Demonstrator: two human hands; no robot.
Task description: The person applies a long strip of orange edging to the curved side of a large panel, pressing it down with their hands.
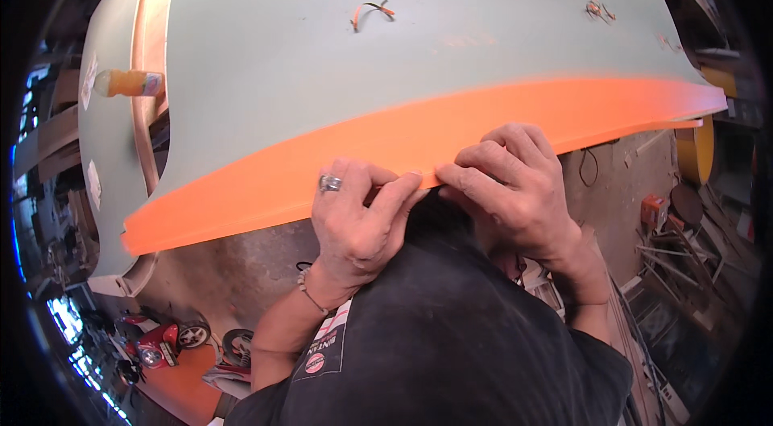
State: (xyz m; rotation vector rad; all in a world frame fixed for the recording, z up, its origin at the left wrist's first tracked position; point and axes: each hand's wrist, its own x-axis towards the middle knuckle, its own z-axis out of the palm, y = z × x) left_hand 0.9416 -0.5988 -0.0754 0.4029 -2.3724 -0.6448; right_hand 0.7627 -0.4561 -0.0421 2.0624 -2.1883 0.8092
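Observation:
A long bright orange strip lies along the near edge of a large, pale grey-green panel. It is broad in the middle and tapers toward both sides. My left hand, with a ring on one finger, pinches the strip's near edge just left of its middle. Close beside it, my right hand pinches the same edge, thumb and fingers closed over it. The fingertips of both hands nearly meet. The underside of the edge is hidden by my hands and my black shirt.
Thin dark-and-orange scraps and a small tangle of shavings lie on the panel. A bottle of yellow-orange liquid lies by a wooden strip at left. Below are a red motorbike and stacked wood at right.

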